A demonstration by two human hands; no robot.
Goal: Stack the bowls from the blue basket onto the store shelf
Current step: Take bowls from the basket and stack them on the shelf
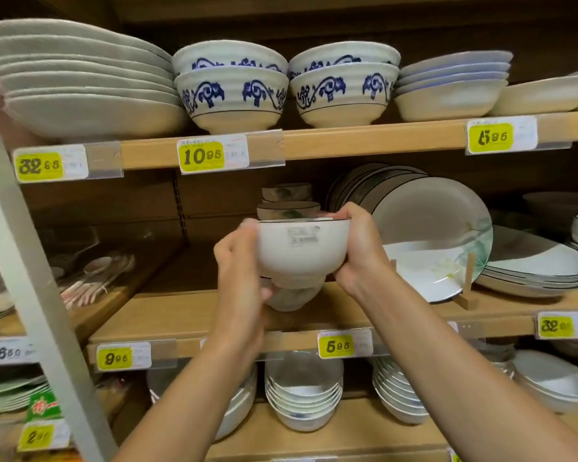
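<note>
A white bowl (301, 251) with a thin dark rim and a blurred label sits nested on a lower white bowl (289, 298), just above the middle wooden shelf (181, 315). My left hand (239, 261) grips the left side and reaches under the lower bowl. My right hand (357, 248) clasps the right side, thumb over the rim. Behind them stand two short stacks of similar dark-rimmed bowls (287, 205). The blue basket is out of view.
Upright plates (427, 235) lean on a wooden stand right of the bowls, flat plates (534, 265) beyond. Blue-patterned bowls (231, 88) fill the top shelf. More white bowls (302, 395) sit below. A grey upright post (30, 261) stands at left, with spoons (90, 278) behind it.
</note>
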